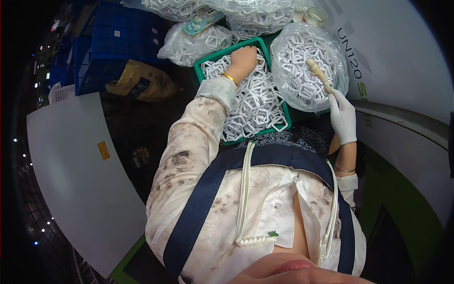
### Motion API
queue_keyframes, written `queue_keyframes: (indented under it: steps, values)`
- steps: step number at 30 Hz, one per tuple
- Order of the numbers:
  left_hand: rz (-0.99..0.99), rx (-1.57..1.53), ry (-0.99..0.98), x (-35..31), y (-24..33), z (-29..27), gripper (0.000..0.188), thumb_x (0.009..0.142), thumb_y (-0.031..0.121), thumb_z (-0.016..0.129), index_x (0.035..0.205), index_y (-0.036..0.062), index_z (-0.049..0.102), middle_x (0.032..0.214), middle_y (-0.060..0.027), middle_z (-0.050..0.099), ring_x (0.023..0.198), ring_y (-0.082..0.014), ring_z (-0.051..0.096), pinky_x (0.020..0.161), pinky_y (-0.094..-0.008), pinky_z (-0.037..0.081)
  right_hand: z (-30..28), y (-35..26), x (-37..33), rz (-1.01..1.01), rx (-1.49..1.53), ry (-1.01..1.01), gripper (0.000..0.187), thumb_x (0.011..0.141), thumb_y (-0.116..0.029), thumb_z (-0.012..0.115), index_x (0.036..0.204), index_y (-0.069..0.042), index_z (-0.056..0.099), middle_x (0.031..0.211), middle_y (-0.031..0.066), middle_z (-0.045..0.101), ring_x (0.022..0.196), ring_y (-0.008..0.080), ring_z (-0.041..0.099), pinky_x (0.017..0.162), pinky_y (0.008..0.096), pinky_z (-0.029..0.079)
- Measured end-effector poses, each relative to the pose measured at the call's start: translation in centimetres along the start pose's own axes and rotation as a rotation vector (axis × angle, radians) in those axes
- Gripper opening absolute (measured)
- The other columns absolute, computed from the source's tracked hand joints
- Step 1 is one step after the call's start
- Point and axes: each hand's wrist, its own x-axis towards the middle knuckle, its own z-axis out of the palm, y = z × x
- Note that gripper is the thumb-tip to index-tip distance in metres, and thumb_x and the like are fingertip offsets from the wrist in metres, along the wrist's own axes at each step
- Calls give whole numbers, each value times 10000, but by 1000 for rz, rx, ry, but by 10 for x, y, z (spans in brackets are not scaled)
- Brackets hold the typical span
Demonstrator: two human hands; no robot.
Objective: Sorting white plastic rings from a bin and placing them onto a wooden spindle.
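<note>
Work looks underway: glossy white angular plastic links (257,106) lie jumbled in the green rectangular plastic tray (288,118); how much remains is unclear. The bare left hand (243,62) curls into its far end, grip hidden; the white-gloved right hand (344,117) pinches a knobbly beige stick-like piece (318,73), right of the tray.

Many white, squared, smooth-looking links (255,109) are lying in a loose, tangled heap beneath and below the bare left hand (243,60), tilting at every angle. A shallow, rectangular green tray (265,51) is holding them, its rim surrounding that hand. A slender, knobbly beige piece (318,74), its material unclear, is jutting from the fingertips of the white-gloved right hand (344,120), slanting up and leftward.
</note>
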Motion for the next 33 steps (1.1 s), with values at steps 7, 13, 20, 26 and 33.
queue_keyframes:
  steps: [7,13,20,26,33]
  values:
    - [-8,-160,244,-15,-39,-15,210,840,201,638,1016,94,677,1023,-119,633,938,-351,639,807,-463,521,-3,5,-3,23,6,0,265,968,-200,563,1169,-57,660,936,223,665,848,348,666,765,357,501]
    - [244,29,258,-17,-44,-20,220,823,84,628,1031,134,677,946,-103,613,893,-331,658,717,-445,539,-2,-7,-2,34,-26,-56,286,983,-174,555,1192,2,638,957,202,690,862,223,668,813,304,490]
    - [289,213,228,3,-43,-13,201,822,70,618,988,145,701,966,-117,642,819,-307,694,665,-446,555,4,-6,-4,5,-17,-62,275,980,-161,557,1186,0,639,954,208,686,850,250,668,806,305,491]
    - [202,-4,166,-4,-51,-24,249,860,73,595,1070,165,692,982,-120,698,842,-286,711,685,-464,557,3,-6,-5,15,-31,-64,268,978,-161,559,1178,-3,642,945,211,679,845,249,666,804,306,491]
    - [186,281,59,1,-32,-13,301,854,87,569,1133,154,661,834,-125,684,844,-325,695,704,-458,550,10,-2,-4,-63,-35,-41,248,970,-210,558,1154,-80,662,958,204,673,865,375,658,747,393,505]
